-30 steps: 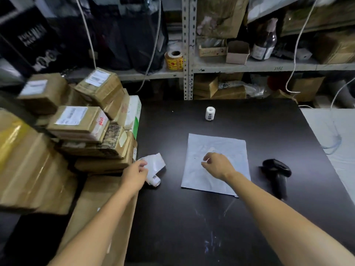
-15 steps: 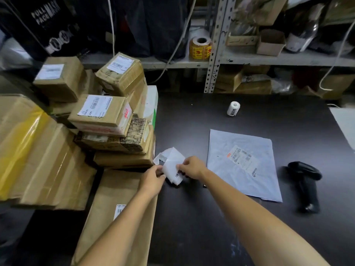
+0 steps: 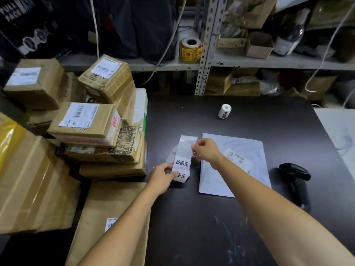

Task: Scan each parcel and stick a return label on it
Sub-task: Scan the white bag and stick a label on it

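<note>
While the return label strip [image 3: 183, 156] is stretched between your hands, your left hand [image 3: 163, 176] pinches the rolled lower end and your right hand [image 3: 206, 150] pinches the upper edge, fingers curled on it. The two printed labels sit at the bottom end, right by your left thumb. Just right of the strip, the grey mailer parcel [image 3: 244, 181] lies flat on the dark bench [image 3: 192, 237], shipping label face up, partly behind your right wrist. The black scanner [image 3: 296, 181] lies further right, apart from the parcel. Another small label roll [image 3: 224, 111] stands near the back of the bench, and brown boxes [image 3: 86, 121] are piled up on the left.
</note>
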Motion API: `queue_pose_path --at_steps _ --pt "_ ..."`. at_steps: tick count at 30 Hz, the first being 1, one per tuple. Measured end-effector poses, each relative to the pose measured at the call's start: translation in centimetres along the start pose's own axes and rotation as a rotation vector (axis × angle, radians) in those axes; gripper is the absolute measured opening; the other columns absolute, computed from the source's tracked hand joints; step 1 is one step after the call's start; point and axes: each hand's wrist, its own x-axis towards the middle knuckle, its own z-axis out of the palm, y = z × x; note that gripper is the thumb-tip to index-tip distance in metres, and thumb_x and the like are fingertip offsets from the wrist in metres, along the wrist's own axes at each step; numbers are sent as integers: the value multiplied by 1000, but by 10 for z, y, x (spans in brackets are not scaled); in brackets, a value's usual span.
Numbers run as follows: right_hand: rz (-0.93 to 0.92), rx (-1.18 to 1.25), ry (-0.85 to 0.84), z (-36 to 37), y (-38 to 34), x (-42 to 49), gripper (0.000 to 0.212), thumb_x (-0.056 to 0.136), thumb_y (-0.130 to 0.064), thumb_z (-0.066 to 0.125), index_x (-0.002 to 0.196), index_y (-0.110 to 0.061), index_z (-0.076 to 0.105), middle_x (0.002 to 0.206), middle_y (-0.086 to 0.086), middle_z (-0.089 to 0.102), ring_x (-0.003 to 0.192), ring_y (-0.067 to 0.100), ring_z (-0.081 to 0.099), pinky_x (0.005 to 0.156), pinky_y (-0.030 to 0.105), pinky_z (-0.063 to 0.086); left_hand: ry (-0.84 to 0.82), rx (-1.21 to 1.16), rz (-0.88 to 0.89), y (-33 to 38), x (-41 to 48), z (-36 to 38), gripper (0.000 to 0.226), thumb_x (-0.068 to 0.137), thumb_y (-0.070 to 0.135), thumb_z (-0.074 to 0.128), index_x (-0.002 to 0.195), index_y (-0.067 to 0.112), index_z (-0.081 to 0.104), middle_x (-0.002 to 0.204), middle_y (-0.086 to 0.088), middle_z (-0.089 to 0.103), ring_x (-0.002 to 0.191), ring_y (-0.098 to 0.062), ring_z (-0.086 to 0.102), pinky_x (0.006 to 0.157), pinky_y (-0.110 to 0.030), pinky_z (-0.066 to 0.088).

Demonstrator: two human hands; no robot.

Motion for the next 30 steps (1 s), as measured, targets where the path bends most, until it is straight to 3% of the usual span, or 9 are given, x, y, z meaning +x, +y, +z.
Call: queue_pose_path --at_steps 3,5,8,12,14,19,23,27,30 --pt "-11 -99 97 -7 2 5 12 89 -12 66 85 -12 55 75 4 59 62 18 57 66 31 49 5 -18 18 5 5 -2 8 88 18 70 94 14 68 93 -6 73 89 -23 67 88 -37 52" --pt "-85 -236 162 -10 4 4 14 86 -15 67 92 -16 54 75 -3 58 66 15 56 64 26 45 19 -34 26 9 7 -2 6 89 18 68 93 13 68 88 -6 71 83 -21 64 83 -33 50" --pt "-242 -358 51 -4 5 -1 10 85 -16 69 82 -20 61 75 -4 62 67 11 55 65 25 43 36 -82 24 16 7 -1 4 90 16 68 91 12 69 88 -7 72 80 -18 64 79 -30 50" --pt "-322 -483 -114 7 8 -9 9 84 -24 71 76 -26 69 73 -13 64 68 1 56 67 22 46 41 -129 60 23 8 2 7 91 14 66 87 19 69 80 9 70 73 -6 62 64 -11 46" --pt "-325 -508 -125 9 9 -8 6 86 -24 70 80 -24 71 80 -11 68 73 5 60 73 26 50 22 -144 74 26 8 3 7 92 14 65 93 19 70 85 10 71 78 -4 63 69 -11 46" --pt "-351 -554 -130 10 8 -7 8 86 -26 67 87 -25 75 89 -10 72 76 5 61 74 25 51 12 -123 61 29 8 1 18 93 11 63 110 13 69 105 0 71 93 -11 64 90 -27 51" --pt "-376 -591 -154 14 7 -9 9 84 -32 70 85 -26 77 87 -9 73 75 6 62 72 28 52 9 -59 78 30 8 1 23 94 14 63 115 8 70 103 2 70 94 -9 63 79 -14 44" --pt "-373 -643 -225 11 1 -9 14 86 -35 72 86 -22 77 86 -7 72 78 9 62 69 26 49 -33 8 81 32 6 -2 18 94 12 63 109 13 73 104 -2 72 100 -14 64 90 -24 47" --pt "-364 -656 -248 12 -1 -11 13 89 -29 70 90 -18 77 89 -4 71 83 12 62 71 27 48 -50 10 92 33 3 -3 20 94 17 63 111 13 73 103 -2 73 99 -13 65 82 -20 46"
